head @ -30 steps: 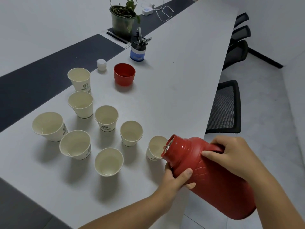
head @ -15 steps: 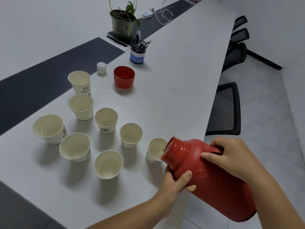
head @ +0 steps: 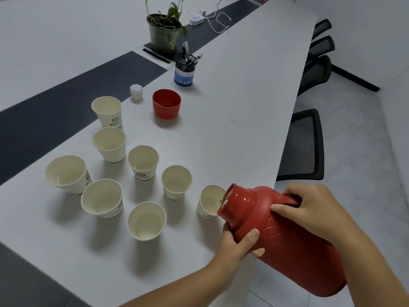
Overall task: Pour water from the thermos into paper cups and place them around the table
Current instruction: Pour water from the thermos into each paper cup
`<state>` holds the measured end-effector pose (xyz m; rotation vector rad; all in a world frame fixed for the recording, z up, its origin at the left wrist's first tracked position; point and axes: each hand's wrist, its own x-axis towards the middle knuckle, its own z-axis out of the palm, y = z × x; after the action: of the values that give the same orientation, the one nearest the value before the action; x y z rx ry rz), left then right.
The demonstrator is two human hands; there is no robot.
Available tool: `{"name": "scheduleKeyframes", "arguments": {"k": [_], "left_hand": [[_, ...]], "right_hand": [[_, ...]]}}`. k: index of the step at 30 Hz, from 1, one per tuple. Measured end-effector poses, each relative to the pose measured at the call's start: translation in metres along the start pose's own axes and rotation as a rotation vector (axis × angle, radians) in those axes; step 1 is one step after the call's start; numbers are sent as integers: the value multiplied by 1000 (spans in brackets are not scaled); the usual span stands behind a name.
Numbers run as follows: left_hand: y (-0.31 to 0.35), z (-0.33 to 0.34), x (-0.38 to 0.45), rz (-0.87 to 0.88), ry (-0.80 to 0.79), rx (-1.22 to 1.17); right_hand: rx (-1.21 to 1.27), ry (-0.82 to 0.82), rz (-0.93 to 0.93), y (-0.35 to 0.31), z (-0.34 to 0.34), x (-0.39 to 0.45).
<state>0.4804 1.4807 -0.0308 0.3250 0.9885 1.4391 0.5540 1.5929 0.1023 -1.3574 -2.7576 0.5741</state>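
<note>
A red thermos [head: 285, 238] is tilted to the left with its open mouth over a paper cup [head: 209, 203] near the table's right edge. My right hand [head: 309, 209] grips the thermos handle. My left hand [head: 238, 244] supports the thermos from below, near its neck. Several other white paper cups stand upright to the left, among them one [head: 146, 220] in front, one [head: 176, 181] in the middle and one [head: 107, 110] at the back. Whether water is flowing is hard to tell.
The red thermos lid [head: 166, 103] and a small white stopper [head: 136, 91] sit behind the cups. A pen holder [head: 184, 70] and a potted plant [head: 163, 32] stand farther back. Black chairs [head: 303, 145] line the table's right edge [head: 285, 138].
The thermos and both hands have hardly moved. The view has shifted slightly, so the whole scene sits a little lower in the frame.
</note>
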Motion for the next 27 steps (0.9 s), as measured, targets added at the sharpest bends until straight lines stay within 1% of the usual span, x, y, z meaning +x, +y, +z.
{"name": "scheduleKeyframes", "arguments": {"k": [9, 20, 23, 27], "left_hand": [[-1, -1, 0, -30, -18, 0], [-1, -1, 1, -24, 11, 47], [3, -2, 1, -2, 24, 66], [12, -3, 0, 44, 15, 94]], "right_hand": [[8, 13, 3, 3, 1, -1], [19, 12, -24, 5, 2, -1], [56, 42, -20, 8, 3, -3], [199, 98, -16, 16, 4, -11]]}}
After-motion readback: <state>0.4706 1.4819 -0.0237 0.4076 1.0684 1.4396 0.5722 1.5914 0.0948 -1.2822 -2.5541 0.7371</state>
